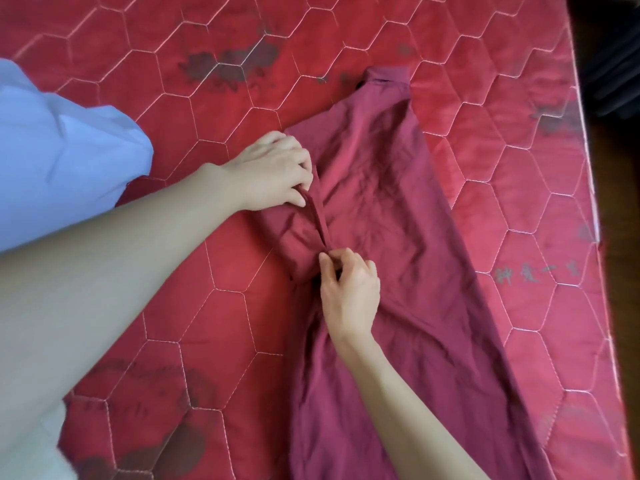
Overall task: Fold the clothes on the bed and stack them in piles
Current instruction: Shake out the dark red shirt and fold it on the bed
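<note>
Maroon garment (398,216): lies lengthwise on the red quilted mattress (207,98); collar at its far end
My left hand (273,171): pinches the sleeve cuff (317,216) at its far end
My right hand (349,289): pinches the cuff's near end
Blue cloth (52,150): left of the garment, apart

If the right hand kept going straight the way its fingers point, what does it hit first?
Probably the left hand. The right hand points up along the maroon shirt's folded cuff strip, which both hands pinch; depth is hard to judge.
</note>
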`<state>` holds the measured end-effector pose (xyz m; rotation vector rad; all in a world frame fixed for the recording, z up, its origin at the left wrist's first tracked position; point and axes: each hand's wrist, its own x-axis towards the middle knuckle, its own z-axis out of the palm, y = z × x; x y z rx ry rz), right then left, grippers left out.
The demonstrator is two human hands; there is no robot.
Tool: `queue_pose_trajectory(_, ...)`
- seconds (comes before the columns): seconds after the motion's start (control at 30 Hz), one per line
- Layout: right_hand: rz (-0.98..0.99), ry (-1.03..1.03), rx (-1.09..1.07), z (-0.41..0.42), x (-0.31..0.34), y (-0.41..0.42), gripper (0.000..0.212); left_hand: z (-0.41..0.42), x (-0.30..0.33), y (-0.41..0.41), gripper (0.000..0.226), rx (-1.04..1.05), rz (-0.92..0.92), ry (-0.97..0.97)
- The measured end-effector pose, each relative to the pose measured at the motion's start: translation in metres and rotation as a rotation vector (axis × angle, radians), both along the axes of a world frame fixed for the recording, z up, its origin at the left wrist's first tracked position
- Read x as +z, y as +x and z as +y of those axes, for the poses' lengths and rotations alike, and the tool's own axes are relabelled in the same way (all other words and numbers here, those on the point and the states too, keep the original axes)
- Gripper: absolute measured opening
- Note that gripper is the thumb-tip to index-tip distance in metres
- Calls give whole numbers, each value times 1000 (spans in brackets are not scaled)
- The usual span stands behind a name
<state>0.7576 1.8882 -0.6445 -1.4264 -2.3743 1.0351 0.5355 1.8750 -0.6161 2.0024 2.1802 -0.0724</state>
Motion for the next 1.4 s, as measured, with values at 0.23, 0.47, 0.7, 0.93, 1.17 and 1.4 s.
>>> queue_pose_trajectory(0.23, -53, 104, -7, 0, -12, 0, 14, -14, -17, 72, 48, 438, 40, 269)
queue_pose_trajectory(0.47, 90, 214, 97, -2, -22, 18, 13, -47, -57, 112, 57, 487, -19, 50)
queue_pose_trajectory(0.7, 72, 233, 299, 5, -8, 48, 34, -46, -56, 115, 59, 532, 21, -56)
queue_pose_trajectory(0.93, -236, 435, 505, 31, -14, 150, 51, -79, -42, 239, 57, 548, 24, 90)
queue_pose_trajectory(1.17, -435, 414, 599, 61, -28, 287, 56, -121, -51, 354, 62, 686, 26, -87)
queue_pose_trajectory(1.4, -462, 424, 582, 50, -32, 392, 59, -152, -51, 432, 61, 721, 28, -139)
